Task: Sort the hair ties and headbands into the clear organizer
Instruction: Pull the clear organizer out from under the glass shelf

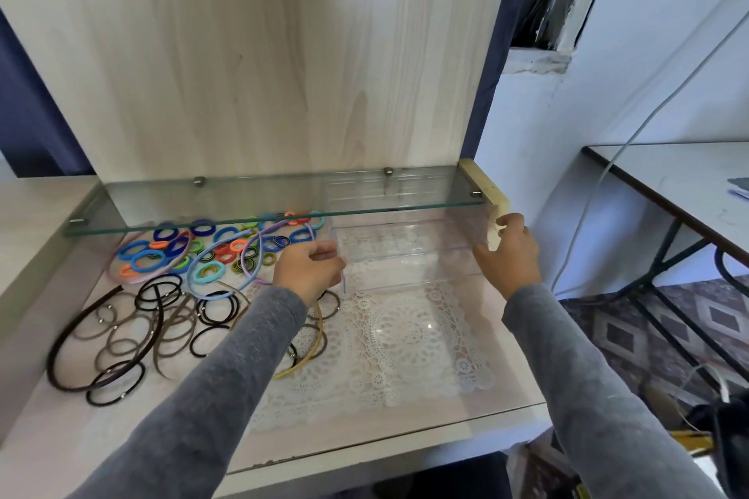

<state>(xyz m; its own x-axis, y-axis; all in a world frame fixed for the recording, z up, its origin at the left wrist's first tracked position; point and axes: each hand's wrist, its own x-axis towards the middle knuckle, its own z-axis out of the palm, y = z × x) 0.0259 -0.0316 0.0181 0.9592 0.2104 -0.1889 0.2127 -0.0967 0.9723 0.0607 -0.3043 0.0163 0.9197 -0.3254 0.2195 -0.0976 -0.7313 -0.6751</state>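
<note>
**Positioning the organizer before any sorting starts**

Only the head camera to go on here, looking down at the desk.

The person is holding the clear organizer (405,255) from both sides. The left hand (309,269) is curling its fingers round the near-left corner wall. The right hand (508,255) is gripping the right wall with the thumb on top and the fingers bent. The box is sitting at the back right of the desk, on the lace mat (405,340), with its rear part tucked under the glass shelf (243,207). As far as I can tell nothing is lying in it yet, so I'd say this is still the setup stage.

The colourful hair ties (170,251) are piled just left of the box, the black hair ties (162,296) are lying nearer the person, and the headbands (312,352) are scattered through both heaps.

My two cents on doing this bit well:
- Slide it flat and low toward the desk's front edge, because lifting risks knocking the shelf.
- Watch the lace, since it could be bunching up under the box.
- Leave the top fully clear of the glass so hands can drop things in.
- Mind the looped headband right by the left hand.
</note>
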